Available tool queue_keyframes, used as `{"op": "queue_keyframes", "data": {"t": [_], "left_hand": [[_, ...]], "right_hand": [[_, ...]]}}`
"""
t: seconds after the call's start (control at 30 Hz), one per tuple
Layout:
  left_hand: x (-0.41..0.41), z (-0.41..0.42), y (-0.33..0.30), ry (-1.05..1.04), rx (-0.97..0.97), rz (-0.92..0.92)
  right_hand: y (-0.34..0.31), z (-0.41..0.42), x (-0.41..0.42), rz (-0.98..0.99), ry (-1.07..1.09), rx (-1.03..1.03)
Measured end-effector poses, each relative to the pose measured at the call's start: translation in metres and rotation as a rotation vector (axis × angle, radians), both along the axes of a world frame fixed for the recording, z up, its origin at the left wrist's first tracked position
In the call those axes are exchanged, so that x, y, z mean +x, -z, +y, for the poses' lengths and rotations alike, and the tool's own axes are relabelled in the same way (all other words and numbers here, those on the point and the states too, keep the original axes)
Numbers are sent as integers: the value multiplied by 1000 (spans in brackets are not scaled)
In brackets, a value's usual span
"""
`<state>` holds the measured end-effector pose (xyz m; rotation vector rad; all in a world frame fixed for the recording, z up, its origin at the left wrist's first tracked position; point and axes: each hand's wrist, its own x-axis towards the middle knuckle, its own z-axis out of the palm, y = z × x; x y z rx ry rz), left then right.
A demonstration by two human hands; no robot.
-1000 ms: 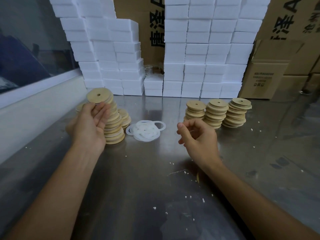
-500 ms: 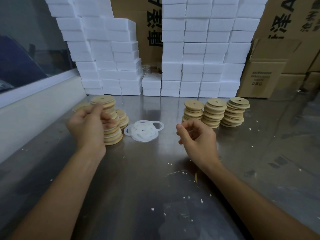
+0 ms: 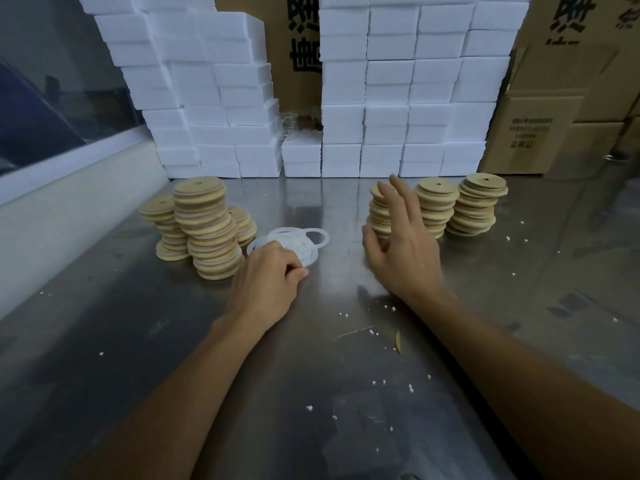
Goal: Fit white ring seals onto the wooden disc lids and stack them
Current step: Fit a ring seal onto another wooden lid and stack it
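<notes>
While the ring pile lies flat on the steel table, thin, white and translucent rings are seen overlapping in it, too tangled to be counted. Left of the pile, three stacks of round tan wooden lids, each lid with a small centre hole, are stood: a tall leaning stack nearest the pile's left side, a lower stack further left, and a short stack behind it. White seal edges are seen between the lids of the tall stack. Right of the pile, three more lid stacks are set in a row. The left hand is laid on the pile's near edge with fingers curled, and a ring appears to be pinched, though this cannot be told for certain. The right hand is held wide open, nothing gripped, in front of the nearest right-hand stack. Behind the pile, white foam blocks and cartons are stacked.
</notes>
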<state>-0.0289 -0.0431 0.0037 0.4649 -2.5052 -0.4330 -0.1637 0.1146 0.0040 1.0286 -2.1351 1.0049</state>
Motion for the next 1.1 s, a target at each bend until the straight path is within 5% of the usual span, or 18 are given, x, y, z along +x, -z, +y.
{"op": "queue_keyframes", "data": {"t": [0.33, 0.63, 0.8, 1.1], "left_hand": [[-2, -2, 1, -104, -2, -12], [0, -1, 1, -129, -19, -19], [2, -3, 2, -133, -31, -37], [2, -6, 0, -168, -27, -59]], "right_hand": [[0, -15, -23, -63, 277, 204], [-3, -10, -22, -2, 283, 92], [-5, -9, -16, 99, 113, -128], [-3, -33, 35, -581, -301, -260]]}}
